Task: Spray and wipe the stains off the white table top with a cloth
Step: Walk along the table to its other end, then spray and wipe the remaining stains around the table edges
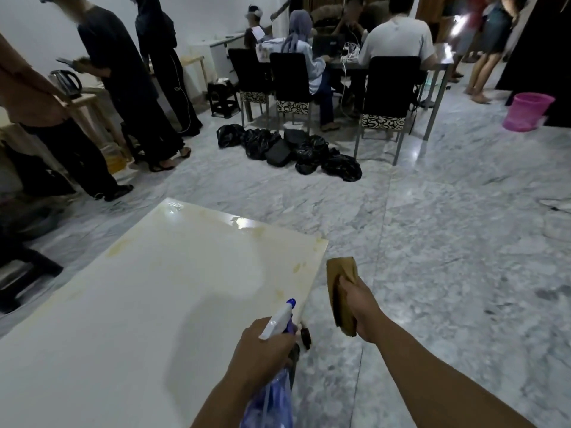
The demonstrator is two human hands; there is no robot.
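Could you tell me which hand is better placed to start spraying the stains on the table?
Left: the left hand holds the spray bottle over the table; the right hand only holds the cloth.

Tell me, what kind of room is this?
Probably a big living or dining room in a home: a marble floor, a dining table with chairs where people sit, and a kettle on a side table.

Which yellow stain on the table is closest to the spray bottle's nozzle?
The small yellowish stain by the table's right edge, just beyond the blue nozzle. The other stains sit farther up the white top.
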